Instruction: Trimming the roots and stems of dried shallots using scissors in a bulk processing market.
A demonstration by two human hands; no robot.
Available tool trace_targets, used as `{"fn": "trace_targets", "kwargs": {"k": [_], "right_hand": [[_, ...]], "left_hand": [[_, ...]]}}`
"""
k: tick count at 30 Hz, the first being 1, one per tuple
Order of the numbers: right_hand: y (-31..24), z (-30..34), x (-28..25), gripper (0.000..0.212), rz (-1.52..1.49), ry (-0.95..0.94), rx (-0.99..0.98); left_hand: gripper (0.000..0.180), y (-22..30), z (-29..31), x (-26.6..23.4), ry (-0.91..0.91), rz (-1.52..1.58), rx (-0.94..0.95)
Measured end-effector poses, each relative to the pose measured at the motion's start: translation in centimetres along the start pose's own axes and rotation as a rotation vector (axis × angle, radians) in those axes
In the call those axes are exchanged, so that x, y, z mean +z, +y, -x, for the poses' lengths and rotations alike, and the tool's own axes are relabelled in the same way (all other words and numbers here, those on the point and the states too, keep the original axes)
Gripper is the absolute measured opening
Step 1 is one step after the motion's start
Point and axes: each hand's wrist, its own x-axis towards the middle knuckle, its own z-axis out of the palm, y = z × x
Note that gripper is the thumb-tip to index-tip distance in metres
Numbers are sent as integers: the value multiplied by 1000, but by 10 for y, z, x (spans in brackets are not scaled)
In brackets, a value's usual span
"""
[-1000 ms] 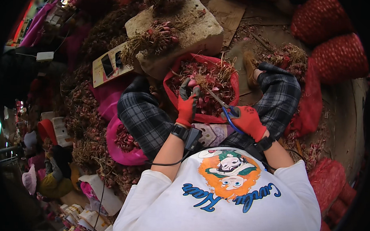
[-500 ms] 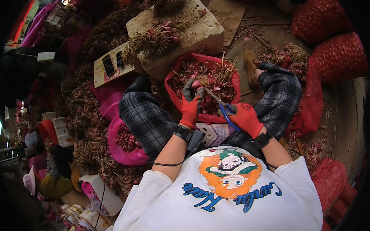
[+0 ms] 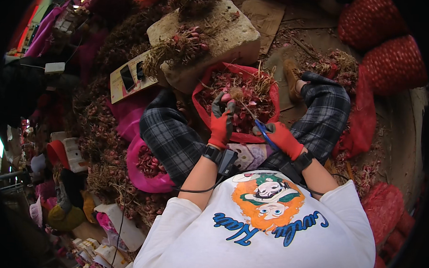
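Observation:
My left hand (image 3: 221, 125), in a red glove with grey fingers, pinches a pink shallot (image 3: 226, 97) between thumb and fingers. A tuft of dry roots (image 3: 236, 92) shows beside the bulb. In my right hand (image 3: 286, 139), gloved alike, are scissors (image 3: 259, 124) with blue handles. Their blades point up and left toward the shallot and look nearly closed. Both hands are over the near part of an open red mesh bag (image 3: 274, 94) between my legs. Inside it lie trimmed dry stalks, roots and reddish skins (image 3: 253, 95).
A pale block (image 3: 237, 33) beyond the bag bears bunched shallots (image 3: 192, 38). Left of it a board (image 3: 118, 87) carries a phone (image 3: 127, 78). A pink bag of shallots (image 3: 149, 181) sits by my left leg, beside a large shallot heap (image 3: 98, 134). Full red sacks (image 3: 396, 64) stand far right.
The scissors' handles have come closer together in my right hand. My left hand keeps hold of the shallot, now turned slightly, and both hands stay in nearly the same place.

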Motion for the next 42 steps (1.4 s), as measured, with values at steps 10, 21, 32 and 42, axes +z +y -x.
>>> {"fn": "trace_targets", "kwargs": {"k": [10,21,32,42], "right_hand": [[-34,13,-4,44,281,68,-89],[-17,10,-6,43,204,123,-132],[-21,15,-12,41,436,198,-177],[-6,10,-8,44,440,221,-126]], "left_hand": [[46,-17,-4,-6,-2,14,116],[35,-9,2,-2,-58,-14,-43],[34,-8,2,-2,-83,129,-146],[35,1,6,6,-104,103,-120]]}}
